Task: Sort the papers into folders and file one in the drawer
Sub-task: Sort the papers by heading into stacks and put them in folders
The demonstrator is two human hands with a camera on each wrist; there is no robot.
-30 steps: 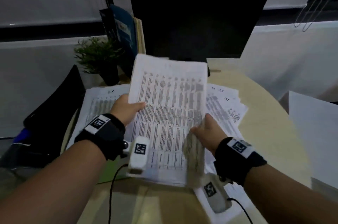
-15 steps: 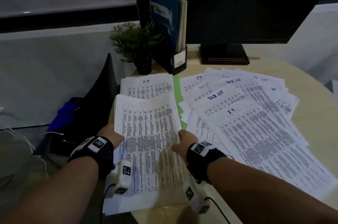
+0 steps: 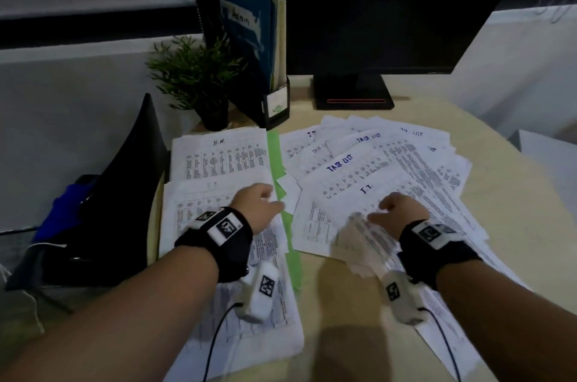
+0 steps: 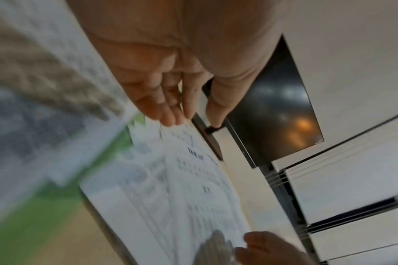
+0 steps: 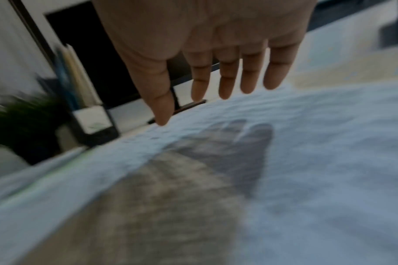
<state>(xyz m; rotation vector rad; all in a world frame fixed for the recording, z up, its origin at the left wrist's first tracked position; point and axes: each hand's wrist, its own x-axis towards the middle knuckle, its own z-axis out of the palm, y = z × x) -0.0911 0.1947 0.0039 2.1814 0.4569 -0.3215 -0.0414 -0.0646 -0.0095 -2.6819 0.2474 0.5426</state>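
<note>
The left hand hovers palm down over the left stack of papers, fingers loosely straight and holding nothing; the left wrist view shows them relaxed above the sheets. The right hand hangs over the fanned papers with its fingers spread and straight, also empty, its shadow falling on the sheets beneath.

The left stack lies at 9 o'clock from the right hand, its long axis running from 6 to 12 o'clock, printed headings at the far end; the sheet marked "H.R." sits at the 12 o'clock end. A green folder shows as a strip along the stack's right edge, between the two groups of paper. The fanned papers splay toward 1 to 2 o'clock, headings "TASK LIST" and "I.T." at their far ends.

Half a second ago both hands gripped a sheaf by its sides above the left stack; that sheaf now lies flat there and both hands have let go, the right one shifted over to the fan.

At 12 o'clock stand a small plant, a file holder and a monitor on the desk.
</note>
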